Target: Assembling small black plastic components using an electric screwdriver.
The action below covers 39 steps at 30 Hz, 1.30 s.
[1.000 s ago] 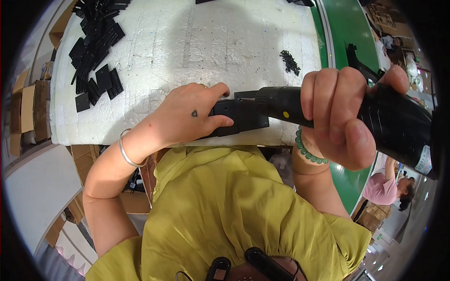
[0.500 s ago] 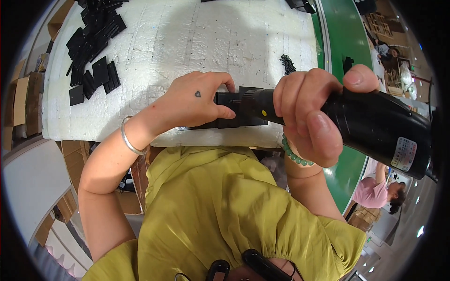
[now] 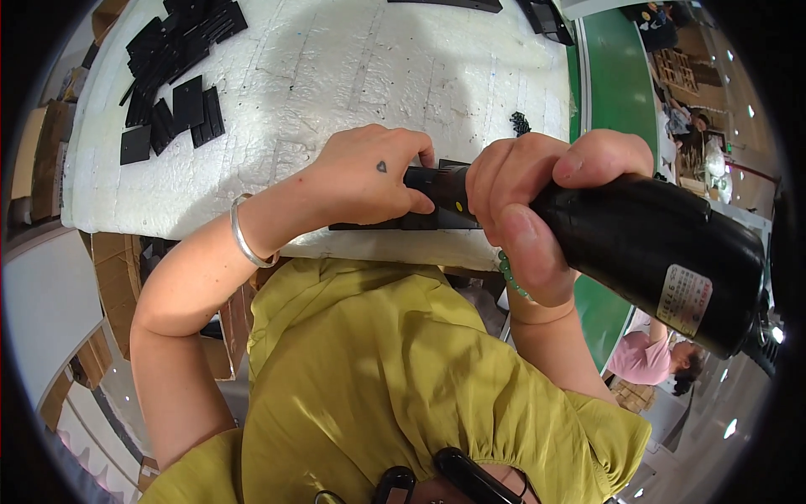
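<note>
My right hand [image 3: 537, 202] is wrapped round a thick black electric screwdriver [image 3: 655, 252], which has a pale label near its back end and a yellow dot near its nose. The nose points left at a black plastic part [image 3: 418, 178] near the front edge of the worktable. My left hand [image 3: 361, 176] pinches that part, thumb on the near side and index finger on the far side. Beneath it lies a longer flat black piece [image 3: 457, 220]. The screwdriver's tip and any screw under it are hidden from me.
A heap of flat black plastic pieces [image 3: 168, 50] lies at the table's far left. Small dark screws [image 3: 520, 124] are piled beyond my right hand. More black parts [image 3: 546, 18] lie at the far edge. A green surface [image 3: 609, 92] runs along the right, with people beyond it.
The screwdriver has moved left with my right hand, and its nose now covers more of the black part. My left hand keeps its pinch, a little further right in view.
</note>
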Tool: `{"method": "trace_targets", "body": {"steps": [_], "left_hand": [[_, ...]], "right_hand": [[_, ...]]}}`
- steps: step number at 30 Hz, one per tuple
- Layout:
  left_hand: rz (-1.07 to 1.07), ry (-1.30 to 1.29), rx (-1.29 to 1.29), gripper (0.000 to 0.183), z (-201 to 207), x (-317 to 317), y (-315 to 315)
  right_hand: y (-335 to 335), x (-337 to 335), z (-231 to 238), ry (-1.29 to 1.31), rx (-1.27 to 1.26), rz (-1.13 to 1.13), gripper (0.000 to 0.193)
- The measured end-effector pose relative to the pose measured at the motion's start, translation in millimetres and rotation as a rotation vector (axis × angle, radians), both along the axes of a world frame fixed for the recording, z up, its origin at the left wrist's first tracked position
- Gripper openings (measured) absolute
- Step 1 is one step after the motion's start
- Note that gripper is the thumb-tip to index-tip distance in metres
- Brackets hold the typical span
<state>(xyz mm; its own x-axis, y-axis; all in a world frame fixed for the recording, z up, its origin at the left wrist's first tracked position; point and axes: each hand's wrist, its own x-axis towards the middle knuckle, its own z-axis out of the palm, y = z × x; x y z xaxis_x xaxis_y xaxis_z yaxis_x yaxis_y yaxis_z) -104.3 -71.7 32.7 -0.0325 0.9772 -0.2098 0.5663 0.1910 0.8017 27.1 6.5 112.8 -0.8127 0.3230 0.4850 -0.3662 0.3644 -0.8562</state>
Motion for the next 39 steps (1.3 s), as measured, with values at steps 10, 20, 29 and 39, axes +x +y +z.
{"method": "trace_targets", "body": {"steps": [10,20,29,39], "left_hand": [[0.012,0.018,0.016,0.036,3,2,0],[0.008,0.020,0.013,0.039,23,-21,22],[0.116,0.145,0.243,0.039,28,-10,14],[0.059,0.126,0.404,0.029,14,-3,56]], "right_hand": [[5,-1,0,0.000,0.017,-0.006,0.040],[80,21,11,0.447,-0.228,-0.290,0.037],[116,31,-14,0.402,-0.338,-0.607,0.022],[120,21,-20,0.422,-0.337,-0.659,0.020]]}}
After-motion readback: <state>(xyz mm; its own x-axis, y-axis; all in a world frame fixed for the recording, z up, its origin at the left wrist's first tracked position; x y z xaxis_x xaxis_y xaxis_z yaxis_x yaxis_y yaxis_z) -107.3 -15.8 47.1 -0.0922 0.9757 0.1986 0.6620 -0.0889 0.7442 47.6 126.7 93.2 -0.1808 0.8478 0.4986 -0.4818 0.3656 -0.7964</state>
